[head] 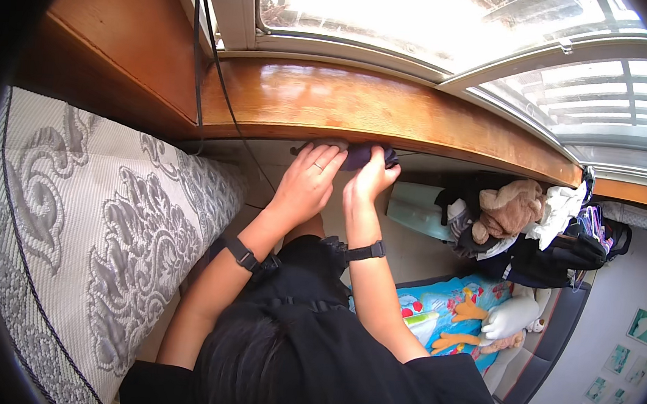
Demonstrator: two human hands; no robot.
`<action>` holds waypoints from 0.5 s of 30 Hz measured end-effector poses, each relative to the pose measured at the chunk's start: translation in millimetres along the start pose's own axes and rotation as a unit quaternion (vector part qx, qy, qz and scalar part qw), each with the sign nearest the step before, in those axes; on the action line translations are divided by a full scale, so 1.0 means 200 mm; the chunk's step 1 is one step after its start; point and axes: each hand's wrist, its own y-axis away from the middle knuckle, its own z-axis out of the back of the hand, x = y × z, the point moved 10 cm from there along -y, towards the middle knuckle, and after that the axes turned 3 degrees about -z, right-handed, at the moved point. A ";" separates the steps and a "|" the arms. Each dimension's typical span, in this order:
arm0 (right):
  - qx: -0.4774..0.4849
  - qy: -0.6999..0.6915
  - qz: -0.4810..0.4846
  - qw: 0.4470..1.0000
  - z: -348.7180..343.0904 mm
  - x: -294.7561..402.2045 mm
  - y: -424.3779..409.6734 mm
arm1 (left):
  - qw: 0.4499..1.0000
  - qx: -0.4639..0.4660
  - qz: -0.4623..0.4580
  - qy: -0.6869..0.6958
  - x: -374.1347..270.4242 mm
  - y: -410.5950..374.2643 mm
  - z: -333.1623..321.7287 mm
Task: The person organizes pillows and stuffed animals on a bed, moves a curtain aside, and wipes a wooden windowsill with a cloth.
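My left hand (309, 185) lies against a grey-brown cloth piece (328, 143) with its fingers over it, just below the front edge of the wooden windowsill (331, 103). A ring is on one finger. Close on its right, my right hand (370, 177) grips a dark purple cloth bundle (358, 158) between thumb and fingers. The two cloth pieces meet or nearly meet; whether they are one item I cannot tell. Both wrists wear black straps.
A grey-patterned fabric cover (144, 233) fills the left side. Black cables (219, 74) hang over the sill. To the right are piled clothes (511, 211), a pale green container (420, 209), plastic hangers (595, 226) and a bed with a blue printed cover (435, 307) and plush toys (511, 319).
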 end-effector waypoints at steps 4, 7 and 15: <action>0.021 0.021 -0.014 0.999 -0.06 -0.09 0.10 | 1.000 -0.010 0.003 -0.006 0.00 -0.01 -0.03; 0.047 0.035 -0.013 0.998 -0.04 -0.02 0.05 | 0.999 0.021 -0.032 -0.002 -0.04 -0.06 -0.07; 0.006 -0.001 0.042 0.999 0.22 0.25 -0.41 | 0.997 0.014 -0.073 0.016 -0.25 -0.21 -0.30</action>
